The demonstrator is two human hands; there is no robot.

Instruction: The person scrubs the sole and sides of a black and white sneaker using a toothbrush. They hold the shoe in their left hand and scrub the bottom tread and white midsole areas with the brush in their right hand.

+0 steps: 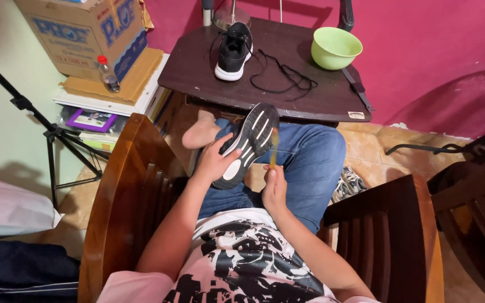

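Resting sole-up on the lap, a black shoe [246, 143] is grasped by the left hand [213, 163]; a blurred yellow stick [274, 148] is clenched in the right hand [275, 188].

Both hands raised over lap, left [213, 161] clasped, right [275, 188] fisted

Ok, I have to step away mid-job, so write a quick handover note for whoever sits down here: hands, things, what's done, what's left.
Left hand: holds the black shoe sole-up over the lap.
Right hand: grips a thin yellowish brush or stick, blurred, its tip at the sole.
Second shoe stands unlaced on the dark table, with the loose black lace and a green bowl.
Done: lace out of the table shoe.
Left: the sole's state is unclear.
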